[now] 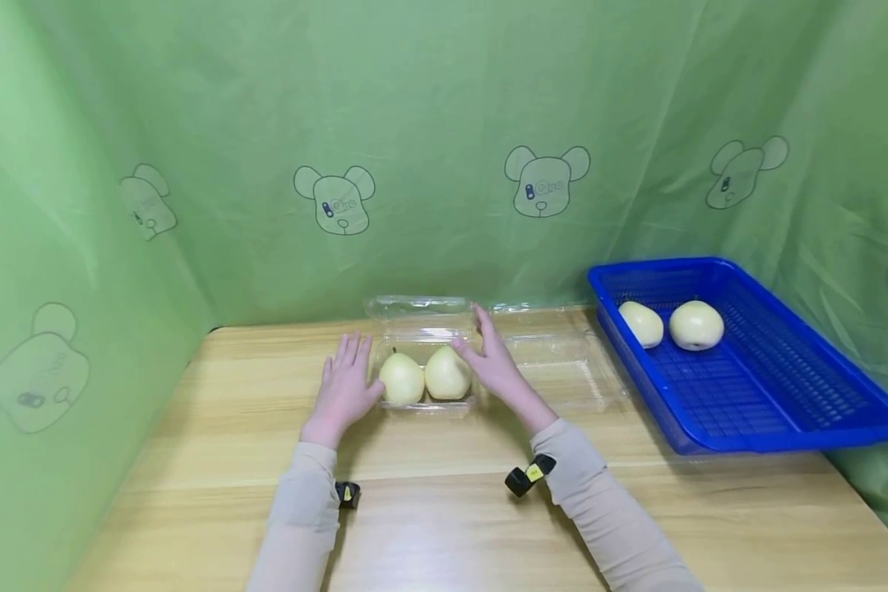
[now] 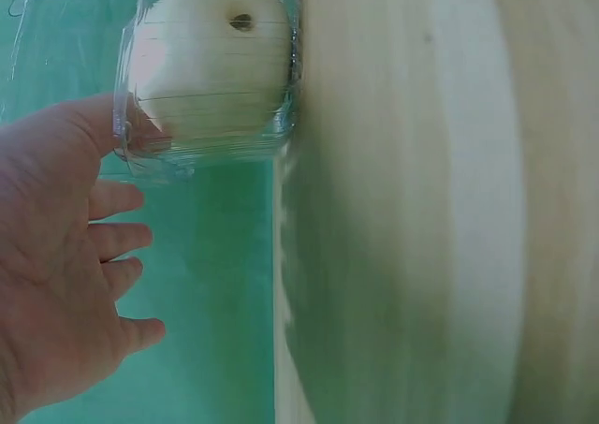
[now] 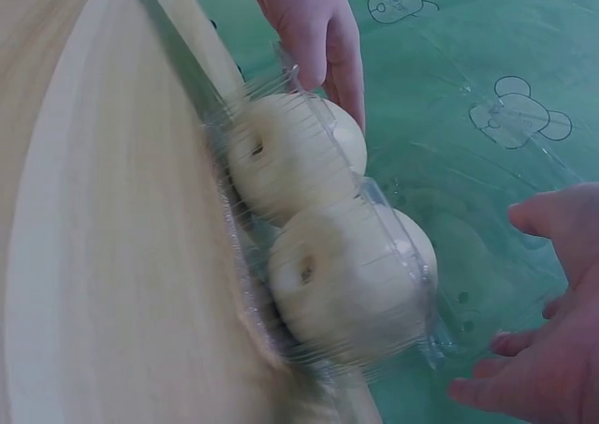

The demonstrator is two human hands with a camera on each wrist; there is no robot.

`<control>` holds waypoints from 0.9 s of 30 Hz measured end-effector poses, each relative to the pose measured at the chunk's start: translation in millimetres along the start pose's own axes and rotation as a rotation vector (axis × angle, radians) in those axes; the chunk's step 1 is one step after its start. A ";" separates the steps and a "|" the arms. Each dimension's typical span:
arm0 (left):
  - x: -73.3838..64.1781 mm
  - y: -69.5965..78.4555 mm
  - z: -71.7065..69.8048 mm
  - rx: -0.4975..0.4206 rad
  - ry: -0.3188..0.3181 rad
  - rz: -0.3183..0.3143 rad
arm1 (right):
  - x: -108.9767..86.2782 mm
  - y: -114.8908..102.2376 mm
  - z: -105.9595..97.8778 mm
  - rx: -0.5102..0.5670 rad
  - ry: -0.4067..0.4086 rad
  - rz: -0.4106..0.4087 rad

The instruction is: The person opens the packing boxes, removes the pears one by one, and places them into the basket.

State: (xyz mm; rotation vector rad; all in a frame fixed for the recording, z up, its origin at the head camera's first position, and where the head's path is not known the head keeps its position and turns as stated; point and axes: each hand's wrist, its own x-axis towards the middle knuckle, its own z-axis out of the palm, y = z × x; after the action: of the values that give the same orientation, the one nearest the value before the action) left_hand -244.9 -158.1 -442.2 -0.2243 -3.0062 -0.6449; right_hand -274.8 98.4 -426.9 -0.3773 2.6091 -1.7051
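Two pale yellow pears (image 1: 402, 380) sit side by side in a clear plastic clamshell container (image 1: 431, 409), flanked by a person's two bare hands at a wooden tabletop (image 1: 429, 510). The container, near the table's far edge, has its lid (image 1: 420, 317) raised at 12 o'clock. At 9 o'clock the left hand (image 1: 346, 390) spreads straight fingers away from the person, its thumb at the container's end wall. At 3 o'clock the right hand (image 1: 494, 362) stands apart from the left, fingers extended and thumb beside the second pear; onlookers cannot tell whether its fingertips touch the lid. That hand and its forearm come between the pears and a second clear plastic container (image 1: 571, 370), just beside at 3 o'clock, partly screening its near side. Farther out at 3 o'clock, a blue perforated plastic basket (image 1: 747, 395) stands close by the second container; two more pears (image 1: 697, 326) lie toward the basket's 10 o'clock corner. Small black devices (image 1: 530, 475) with yellow labels ride on both wrists, below beige sleeves (image 1: 599, 510). A green curtain (image 1: 444, 107) printed with bear-head outlines (image 1: 548, 187) closes off the scene at 9, 12 and 3 o'clock.
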 end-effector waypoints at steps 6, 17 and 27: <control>-0.5 -1.4 0.4 0.027 -0.020 0.023 | 0.3 3.8 7.6 0.010 0.009 0.034; -6.7 1.6 -5.8 0.048 -0.090 -0.026 | 2.0 9.7 18.0 0.054 -0.002 0.058; -9.0 2.0 -5.0 0.069 -0.115 -0.060 | 10.5 19.9 22.4 0.152 -0.013 0.044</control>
State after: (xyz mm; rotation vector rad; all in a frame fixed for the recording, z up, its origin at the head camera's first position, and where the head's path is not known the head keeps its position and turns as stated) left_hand -235.5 -159.6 -437.6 -0.1733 -3.1499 -0.5504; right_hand -286.0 83.7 -452.7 -0.3236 2.4385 -1.8640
